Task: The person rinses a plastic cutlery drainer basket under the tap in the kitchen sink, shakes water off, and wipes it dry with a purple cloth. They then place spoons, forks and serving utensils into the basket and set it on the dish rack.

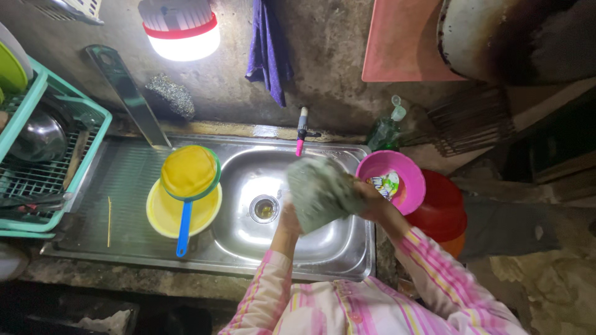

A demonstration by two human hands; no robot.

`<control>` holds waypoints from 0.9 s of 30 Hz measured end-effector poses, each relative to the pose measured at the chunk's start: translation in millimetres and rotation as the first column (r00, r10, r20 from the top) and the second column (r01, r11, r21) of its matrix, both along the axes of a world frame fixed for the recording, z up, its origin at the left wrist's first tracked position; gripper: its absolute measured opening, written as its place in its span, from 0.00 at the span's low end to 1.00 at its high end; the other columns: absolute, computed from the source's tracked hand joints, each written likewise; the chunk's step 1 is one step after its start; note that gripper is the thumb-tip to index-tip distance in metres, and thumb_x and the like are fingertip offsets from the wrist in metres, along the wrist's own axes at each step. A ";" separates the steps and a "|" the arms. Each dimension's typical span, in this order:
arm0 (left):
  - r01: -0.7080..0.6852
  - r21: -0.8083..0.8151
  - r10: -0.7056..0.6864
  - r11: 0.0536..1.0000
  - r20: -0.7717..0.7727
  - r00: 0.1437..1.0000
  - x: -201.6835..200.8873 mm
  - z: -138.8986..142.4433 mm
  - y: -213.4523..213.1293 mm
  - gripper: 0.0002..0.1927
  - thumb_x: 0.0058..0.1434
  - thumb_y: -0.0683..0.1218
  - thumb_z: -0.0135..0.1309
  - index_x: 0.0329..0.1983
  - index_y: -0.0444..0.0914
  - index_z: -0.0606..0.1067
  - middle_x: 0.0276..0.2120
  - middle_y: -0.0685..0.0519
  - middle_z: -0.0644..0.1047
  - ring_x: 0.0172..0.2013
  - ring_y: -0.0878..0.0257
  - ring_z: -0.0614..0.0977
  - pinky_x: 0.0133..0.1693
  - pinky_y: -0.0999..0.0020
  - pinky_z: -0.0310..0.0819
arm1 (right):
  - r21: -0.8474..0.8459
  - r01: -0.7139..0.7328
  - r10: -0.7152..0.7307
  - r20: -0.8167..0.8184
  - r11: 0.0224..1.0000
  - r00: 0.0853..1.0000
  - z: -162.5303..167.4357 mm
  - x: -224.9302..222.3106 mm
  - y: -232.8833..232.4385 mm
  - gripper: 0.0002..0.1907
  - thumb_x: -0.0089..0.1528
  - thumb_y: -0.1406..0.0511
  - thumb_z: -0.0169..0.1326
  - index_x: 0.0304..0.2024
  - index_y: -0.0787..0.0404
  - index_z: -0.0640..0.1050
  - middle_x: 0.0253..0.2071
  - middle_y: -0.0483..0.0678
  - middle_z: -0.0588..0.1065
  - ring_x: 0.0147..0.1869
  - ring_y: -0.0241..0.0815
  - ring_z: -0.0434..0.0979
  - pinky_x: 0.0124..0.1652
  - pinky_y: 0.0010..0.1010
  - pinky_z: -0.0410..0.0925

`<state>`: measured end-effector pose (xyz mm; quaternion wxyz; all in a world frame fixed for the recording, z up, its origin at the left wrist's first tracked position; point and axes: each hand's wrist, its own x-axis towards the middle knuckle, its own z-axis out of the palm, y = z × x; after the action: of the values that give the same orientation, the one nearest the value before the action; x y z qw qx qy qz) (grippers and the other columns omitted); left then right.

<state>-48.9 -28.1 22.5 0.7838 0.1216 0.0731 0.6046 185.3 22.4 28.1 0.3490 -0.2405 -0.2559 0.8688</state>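
Over the steel sink basin [248,236] both of my hands hold a grey-green plate [320,192], tilted and blurred. My left hand [289,218] grips its lower left edge from below. My right hand [371,200] holds its right edge. Whether a scrubber lies under the right hand I cannot tell. The drain [264,208] sits just left of the plate, and the tap [302,130] stands above the basin at the back.
On the drainboard a yellow bowl [164,214] carries a blue-handled scoop with a yellow lid [188,170]. A pink bowl [403,164] with a packet and red bowls [444,208] lie to the right. A teal dish rack [37,161] stands far left. A soap bottle [386,129] is behind.
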 end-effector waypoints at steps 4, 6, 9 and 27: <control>0.090 -0.084 -0.076 0.992 0.161 0.984 -0.5 -27.1 10.0 0.24 0.71 0.49 0.50 0.67 0.35 0.68 0.57 0.40 0.77 0.52 0.50 0.82 0.54 0.51 0.79 | -0.032 -0.033 0.029 -0.125 0.999 0.992 -2.6 -1.9 -0.9 0.16 0.78 0.65 0.45 0.65 0.67 0.70 0.46 0.59 0.76 0.37 0.45 0.79 0.32 0.32 0.75; 0.225 -0.024 -0.219 0.974 0.150 0.964 10.5 -38.2 9.3 0.18 0.82 0.45 0.44 0.70 0.32 0.68 0.60 0.38 0.76 0.54 0.50 0.82 0.56 0.52 0.79 | -0.099 0.174 -0.142 0.272 0.980 0.952 11.4 -6.2 0.5 0.17 0.75 0.59 0.46 0.56 0.67 0.70 0.40 0.57 0.75 0.37 0.49 0.81 0.36 0.41 0.79; 0.066 -0.277 -0.023 0.959 0.157 0.987 27.9 -43.2 20.0 0.19 0.74 0.48 0.42 0.62 0.35 0.72 0.53 0.42 0.79 0.50 0.52 0.84 0.53 0.53 0.81 | -0.418 0.406 -0.230 0.411 0.812 0.882 36.9 -11.9 -3.8 0.20 0.71 0.55 0.42 0.57 0.61 0.73 0.45 0.53 0.79 0.37 0.45 0.85 0.40 0.35 0.77; -0.345 -0.563 0.377 0.751 -0.062 0.924 -2.6 -21.9 43.4 0.23 0.67 0.54 0.36 0.57 0.40 0.73 0.53 0.46 0.78 0.51 0.53 0.81 0.51 0.53 0.77 | -0.380 -0.127 0.216 0.204 0.916 0.955 -15.9 -49.8 -65.9 0.13 0.70 0.59 0.45 0.49 0.57 0.76 0.39 0.48 0.80 0.40 0.45 0.80 0.42 0.45 0.74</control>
<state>-51.5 15.3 0.6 0.6544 -0.1486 0.2485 0.6986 135.5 -43.5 12.2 0.1867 -0.3810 -0.1519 0.8927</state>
